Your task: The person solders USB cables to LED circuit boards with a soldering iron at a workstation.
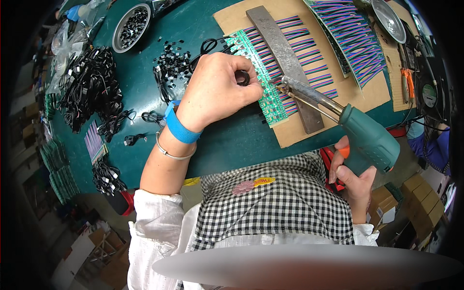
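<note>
One coiled black cable (243, 78) sits in the closed fingers of the left hand (220, 89) at the circuit-board panel's (256, 58) left edge, while the right hand (356, 181), wrapped round the soldering gun (369, 136), should steady its tip (284, 85).

Green soldering gun (371, 137) — black-and-white checked apron (275, 208) — blue wristband (181, 127)

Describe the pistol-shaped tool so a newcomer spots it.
On the green table, find the brown board. Below its right side, the right hand holds the pistol-shaped tool, its metal barrel slanting up-left toward green circuit boards. Its bulky green body and orange trigger set it apart from the slimmer orange-handled tool lying up-right.
</note>
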`<state>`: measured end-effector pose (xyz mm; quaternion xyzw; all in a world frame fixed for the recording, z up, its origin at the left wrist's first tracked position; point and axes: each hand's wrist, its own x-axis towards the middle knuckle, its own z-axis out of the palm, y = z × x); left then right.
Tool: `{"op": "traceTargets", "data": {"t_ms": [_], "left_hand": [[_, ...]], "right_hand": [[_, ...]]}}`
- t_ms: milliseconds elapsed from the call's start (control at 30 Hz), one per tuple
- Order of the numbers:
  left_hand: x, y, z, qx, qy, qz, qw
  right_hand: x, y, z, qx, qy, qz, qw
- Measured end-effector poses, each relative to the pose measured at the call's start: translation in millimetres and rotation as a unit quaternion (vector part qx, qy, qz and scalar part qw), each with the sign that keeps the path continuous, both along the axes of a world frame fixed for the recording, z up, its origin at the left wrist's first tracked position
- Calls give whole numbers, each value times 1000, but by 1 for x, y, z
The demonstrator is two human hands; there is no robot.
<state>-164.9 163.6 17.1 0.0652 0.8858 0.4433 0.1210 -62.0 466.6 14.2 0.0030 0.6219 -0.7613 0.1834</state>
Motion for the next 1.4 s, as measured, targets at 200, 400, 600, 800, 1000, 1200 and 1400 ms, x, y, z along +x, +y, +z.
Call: {"op": "traceTargets", "data": {"t_ms": [200, 400, 600, 800, 1000, 1200, 1400], "left_hand": [[-1, 0, -2, 17, 7, -14, 1000], [-2, -3, -2, 25, 4, -28, 999], [-4, -2, 1, 9, 11, -37, 999], [-4, -4, -1, 3, 19, -41, 999], [-4, -3, -1, 0, 27, -42, 999], [-5, -2, -1, -9, 22, -34, 999], [-6, 0, 3, -12, 38, -38, 999]], "right_hand": [[0, -1, -1, 5, 2, 4, 1000], [-2, -18, 8, 64, 15, -54, 996], [-3, -13, 3, 23, 33, -61, 997], [1, -16, 2, 39, 5, -69, 997], [4, -1, -3, 2, -3, -30, 1000], [-10, -7, 6, -14, 25, -47, 998], [-18, -5, 15, -74, 58, -97, 991]]}}
